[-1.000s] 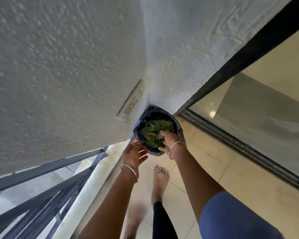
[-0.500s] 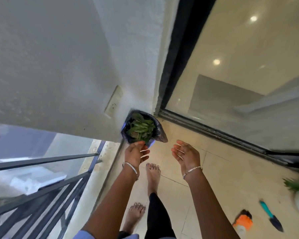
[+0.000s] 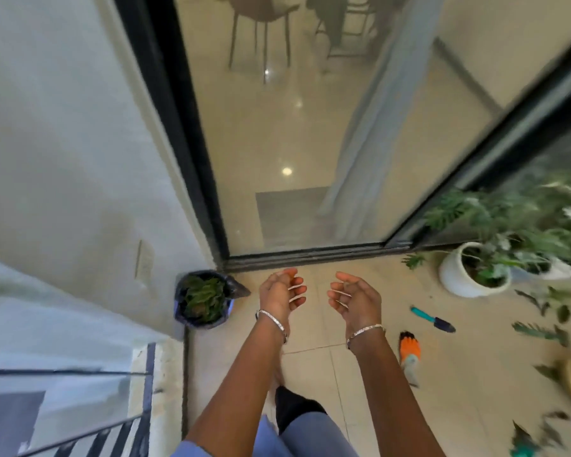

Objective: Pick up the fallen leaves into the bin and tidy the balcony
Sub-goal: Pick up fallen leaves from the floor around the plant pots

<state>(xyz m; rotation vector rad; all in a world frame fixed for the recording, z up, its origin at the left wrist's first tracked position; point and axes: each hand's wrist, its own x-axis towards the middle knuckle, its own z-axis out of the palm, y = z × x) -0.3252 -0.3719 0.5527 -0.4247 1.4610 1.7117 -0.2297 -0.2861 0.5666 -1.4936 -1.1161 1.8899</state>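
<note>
Fallen leaves (image 3: 538, 331) lie on the tiles (image 3: 459, 407) far right, near the white pot (image 3: 459, 282), nearer to the right hand (image 3: 355, 300) than the left hand (image 3: 279, 293), both empty with fingers loosely curled, while the bin (image 3: 180, 311) stands at left.

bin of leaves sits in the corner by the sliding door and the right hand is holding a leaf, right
No. The head view shows the right hand empty, fingers loosely curled. The bin of leaves does sit in the corner by the sliding door.
</note>
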